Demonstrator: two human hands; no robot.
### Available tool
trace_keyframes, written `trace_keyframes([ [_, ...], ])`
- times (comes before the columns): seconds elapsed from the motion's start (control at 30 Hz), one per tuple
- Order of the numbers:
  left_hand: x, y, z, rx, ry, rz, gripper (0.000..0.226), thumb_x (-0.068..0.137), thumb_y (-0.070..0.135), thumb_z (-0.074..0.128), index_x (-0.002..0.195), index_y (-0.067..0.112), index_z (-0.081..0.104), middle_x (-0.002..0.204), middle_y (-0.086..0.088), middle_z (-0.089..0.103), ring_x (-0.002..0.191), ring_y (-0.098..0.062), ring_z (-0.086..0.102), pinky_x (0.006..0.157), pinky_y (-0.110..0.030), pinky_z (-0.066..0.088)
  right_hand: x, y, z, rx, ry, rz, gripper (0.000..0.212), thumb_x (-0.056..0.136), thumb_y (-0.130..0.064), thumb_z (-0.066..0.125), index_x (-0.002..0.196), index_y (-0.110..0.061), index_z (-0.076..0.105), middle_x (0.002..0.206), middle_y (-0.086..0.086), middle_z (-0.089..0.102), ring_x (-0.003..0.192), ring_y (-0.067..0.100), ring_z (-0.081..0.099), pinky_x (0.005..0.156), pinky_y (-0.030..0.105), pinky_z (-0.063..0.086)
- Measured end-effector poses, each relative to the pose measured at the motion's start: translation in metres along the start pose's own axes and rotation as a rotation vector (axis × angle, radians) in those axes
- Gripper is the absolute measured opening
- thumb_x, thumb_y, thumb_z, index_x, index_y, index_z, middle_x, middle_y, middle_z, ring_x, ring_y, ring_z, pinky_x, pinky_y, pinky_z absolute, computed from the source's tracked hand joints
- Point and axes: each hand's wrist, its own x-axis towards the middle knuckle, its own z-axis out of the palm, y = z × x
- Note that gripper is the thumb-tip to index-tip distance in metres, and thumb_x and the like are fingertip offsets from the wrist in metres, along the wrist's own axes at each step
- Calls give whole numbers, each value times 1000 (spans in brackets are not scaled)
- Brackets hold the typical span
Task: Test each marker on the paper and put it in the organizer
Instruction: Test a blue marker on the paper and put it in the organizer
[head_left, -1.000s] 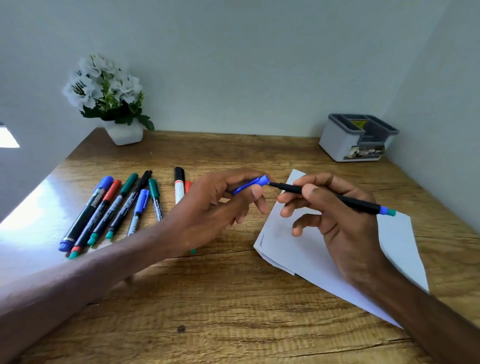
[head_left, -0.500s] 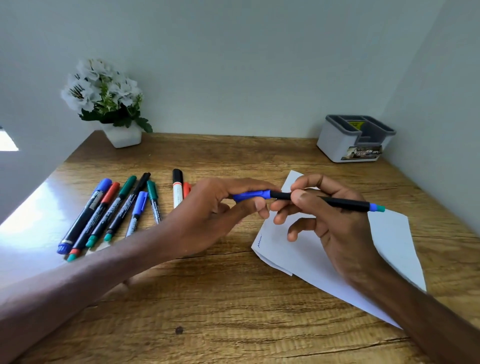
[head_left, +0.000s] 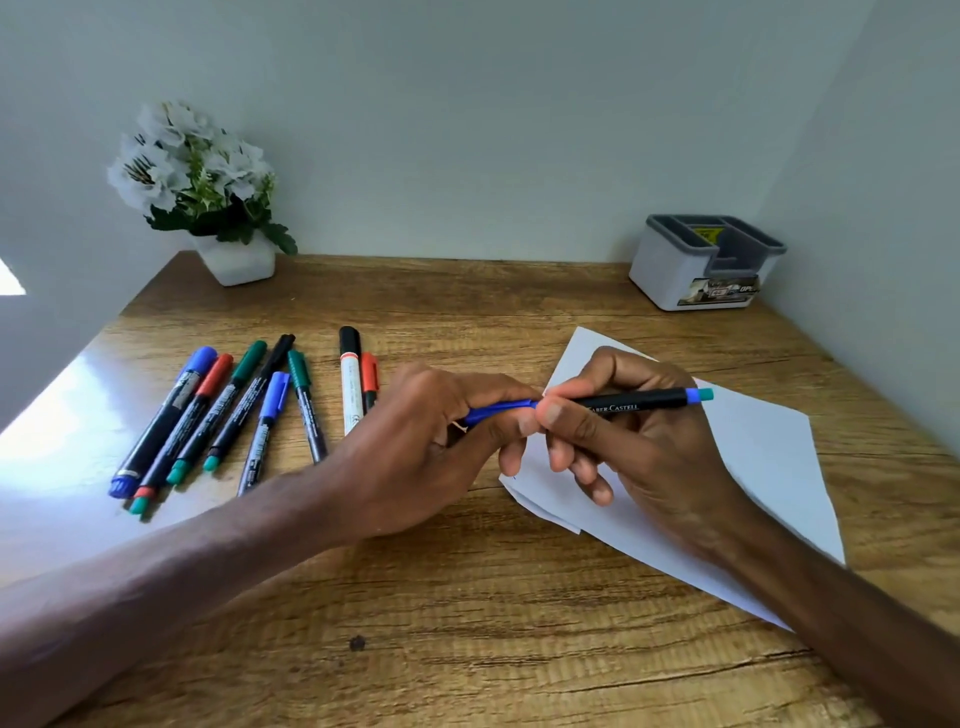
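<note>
Both hands share one blue marker (head_left: 634, 402) above the paper (head_left: 769, 467): right hand (head_left: 639, 441) pinches its barrel, left hand (head_left: 441, 441) pinches the cap (head_left: 501, 413), seemingly seating it before the organizer (head_left: 670, 270) beyond.

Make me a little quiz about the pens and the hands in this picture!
1. True or false: the grey organizer already has markers standing in it.
2. Which hand holds the blue cap? A) left B) right
3. Fill in: the white paper lies under the ____ hand.

Key:
1. False, no markers show in it.
2. A, the left hand pinches the cap while the right hand holds the black marker.
3. Right.
</note>
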Motion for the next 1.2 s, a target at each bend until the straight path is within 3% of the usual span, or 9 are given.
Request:
trace_keyframes([
  [0.27,5,-1,-7,25,37,1,26,101,31,57,103,13,75,75,14,67,68,-10,65,57,-13,43,5,-2,-3,-4,44,-17,8,81,-6,76,88,-3,74,66,20,70,45,23,59,41,26,47],
  [0.37,6,-3,-12,49,112,-41,22,97,39,59,102,26,75,82,15,73,74,-15,70,60,-32,55,9,-5,-9,-33,82,-1,22,83,-15,74,99,-1,77,74,17,72,57,23,63,47,29,52],
  [0.43,6,-5,-15,61,182,-39,14,94,43,62,99,34,73,84,14,75,74,-18,70,63,-40,54,10,-5,-14,-52,123,15,27,84,-21,73,103,-4,79,80,16,75,68,23,67,54,30,55],
  [0.57,6,-14,-18,76,308,-70,21,89,44,71,105,32,75,83,6,74,62,-16,60,56,-33,51,8,-2,-20,-353,146,-57,17,86,-14,79,102,-13,82,89,-1,81,80,12,74,66,25,57],
  [0.67,6,-12,-13,21,365,-92,19,87,39,76,105,34,74,86,4,73,67,-14,62,57,-31,54,7,1,-20,-570,117,-107,16,86,-15,81,101,-21,82,91,-15,80,86,6,74,65,23,56],
  [0.77,10,-7,-11,-81,426,-124,27,86,31,79,112,30,69,92,11,75,74,-8,66,57,-19,52,8,-2,-26,-609,153,-101,16,86,-19,81,101,-25,81,89,-17,79,84,8,73,60,31,48],
  [0.87,17,-1,-13,-15,452,-126,29,90,24,76,117,30,65,99,15,75,87,-8,70,62,-16,53,18,-12,-40,-544,253,-23,17,84,-22,83,100,-27,80,89,-15,80,84,6,74,64,30,51],
  [1.03,44,6,-7,196,257,-208,16,90,29,73,103,38,69,92,21,69,82,1,69,62,-17,54,48,-36,-77,-431,317,-50,36,85,-15,82,117,-21,65,92,-2,81,87,14,78,85,37,61],
  [1.2,105,-2,12,440,-188,-148,32,92,44,70,122,41,59,117,27,54,103,5,50,77,-10,40,95,-42,-127,-574,453,-150,70,85,-5,81,143,-22,45,101,0,79,87,10,77,84,39,63],
])
